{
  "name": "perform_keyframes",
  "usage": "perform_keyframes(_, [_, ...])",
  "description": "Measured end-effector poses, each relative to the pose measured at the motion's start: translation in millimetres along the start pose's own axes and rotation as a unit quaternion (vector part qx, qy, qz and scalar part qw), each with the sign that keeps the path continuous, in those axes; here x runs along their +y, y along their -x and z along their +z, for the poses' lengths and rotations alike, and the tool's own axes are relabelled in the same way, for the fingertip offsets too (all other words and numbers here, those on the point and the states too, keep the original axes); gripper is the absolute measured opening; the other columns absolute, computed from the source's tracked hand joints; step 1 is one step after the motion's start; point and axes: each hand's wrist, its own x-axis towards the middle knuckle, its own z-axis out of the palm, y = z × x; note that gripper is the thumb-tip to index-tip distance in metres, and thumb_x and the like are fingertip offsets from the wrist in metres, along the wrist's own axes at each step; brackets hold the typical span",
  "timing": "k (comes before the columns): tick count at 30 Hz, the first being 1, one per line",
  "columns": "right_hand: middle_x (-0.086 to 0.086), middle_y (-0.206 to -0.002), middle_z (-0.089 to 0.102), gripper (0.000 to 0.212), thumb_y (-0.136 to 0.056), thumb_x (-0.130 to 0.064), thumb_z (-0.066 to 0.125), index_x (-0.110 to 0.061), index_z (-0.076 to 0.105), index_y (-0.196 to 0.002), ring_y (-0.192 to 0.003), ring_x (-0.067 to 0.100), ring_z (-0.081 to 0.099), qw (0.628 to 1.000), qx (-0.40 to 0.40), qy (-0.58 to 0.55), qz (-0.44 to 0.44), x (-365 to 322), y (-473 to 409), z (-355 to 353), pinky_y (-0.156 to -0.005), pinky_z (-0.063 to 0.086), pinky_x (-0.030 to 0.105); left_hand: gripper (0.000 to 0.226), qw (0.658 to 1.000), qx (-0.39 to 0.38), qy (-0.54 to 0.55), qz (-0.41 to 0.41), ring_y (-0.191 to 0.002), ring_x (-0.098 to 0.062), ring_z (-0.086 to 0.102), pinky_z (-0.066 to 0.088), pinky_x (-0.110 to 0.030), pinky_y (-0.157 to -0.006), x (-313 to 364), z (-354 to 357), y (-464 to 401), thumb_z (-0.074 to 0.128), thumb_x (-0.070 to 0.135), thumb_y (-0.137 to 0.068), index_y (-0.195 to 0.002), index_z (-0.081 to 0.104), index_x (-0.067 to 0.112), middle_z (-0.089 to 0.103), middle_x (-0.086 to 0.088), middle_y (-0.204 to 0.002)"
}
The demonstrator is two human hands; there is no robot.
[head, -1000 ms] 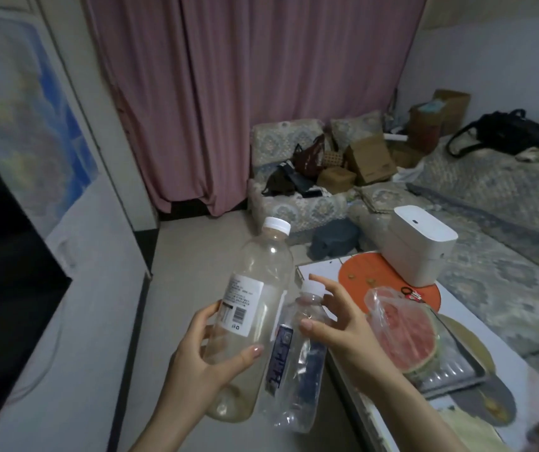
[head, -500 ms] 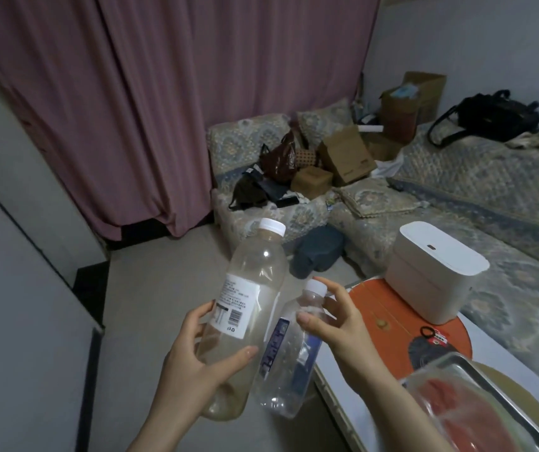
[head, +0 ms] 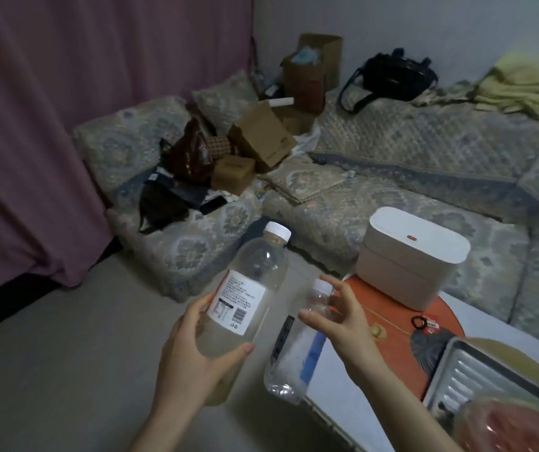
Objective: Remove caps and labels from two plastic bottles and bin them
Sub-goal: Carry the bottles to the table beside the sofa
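- The left hand (head: pixel 193 353) is wrapped around the lower body of the large bottle (head: pixel 245 308), tilting its white cap (head: pixel 276 230) toward one o'clock, probably for access.
- The right hand (head: pixel 343 321) pinches the small bottle (head: pixel 297 347) by its neck, fingers partly spread, at three o'clock of the large one.
- Both labels remain on, and a white lidded bin (head: pixel 411 256) waits at one o'clock.

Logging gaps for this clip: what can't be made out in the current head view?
- Larger bottle: base hidden behind the left hand; label print too small to read.
- Smaller bottle: the right hand covers its shoulder; fingers blurred, so the grip is unclear.
- Metal tray and the wrapped red item: cut off by the frame's right and bottom edges.
- White lidded bin: closed, contents unseen.
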Motion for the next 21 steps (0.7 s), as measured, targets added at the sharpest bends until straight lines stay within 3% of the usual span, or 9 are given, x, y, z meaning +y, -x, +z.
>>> perform_keyframes(4, [0.006,-0.107,0.063,0.062,-0.066,-0.014,0.081,-0.030,0.052,-0.117,-0.096,0.019,0.065,0.992,0.119,-0.028,0.004,11,-36,28,-0.072,0.057,0.022,0.083,0.995,-0.089,-0.036,0.036,-0.106,-0.012,0.059,0.048,-0.033,-0.090,-16,-22,-83,0.091,0.040,-0.043,-0.114,0.049,0.052,0.064,0.011,-0.116])
perform_keyframes(9, [-0.006,-0.095,0.066,0.056,-0.067,-0.006,0.081,-0.034,0.055,-0.107,-0.081,0.006,0.068,0.964,0.260,-0.045,0.016,26,-65,39,-0.062,0.054,0.015,0.082,0.976,-0.194,-0.021,0.092,-0.103,-0.007,0.055,0.041,-0.028,-0.083,-20,-2,-170,0.092,0.031,-0.047,-0.110,0.045,0.055,0.054,0.031,-0.110])
perform_keyframes(14, [0.007,-0.110,0.060,0.060,-0.069,-0.011,0.079,-0.025,0.049,-0.119,-0.100,0.024,0.061,0.928,0.365,-0.070,0.043,41,-105,34,-0.085,0.055,0.043,0.081,0.945,-0.294,-0.023,0.141,-0.107,-0.006,0.051,0.043,-0.032,-0.085,-19,37,-249,0.090,0.037,-0.050,-0.113,0.043,0.058,0.056,0.014,-0.121])
perform_keyframes(21, [0.007,-0.110,0.060,0.060,-0.069,-0.015,0.080,-0.029,0.048,-0.118,-0.101,0.024,0.062,0.862,0.496,-0.093,0.047,63,-188,23,-0.080,0.054,0.037,0.079,0.903,-0.381,-0.056,0.191,-0.106,-0.006,0.051,0.044,-0.033,-0.084,-6,82,-377,0.091,0.036,-0.050,-0.105,0.041,0.064,0.056,0.015,-0.118])
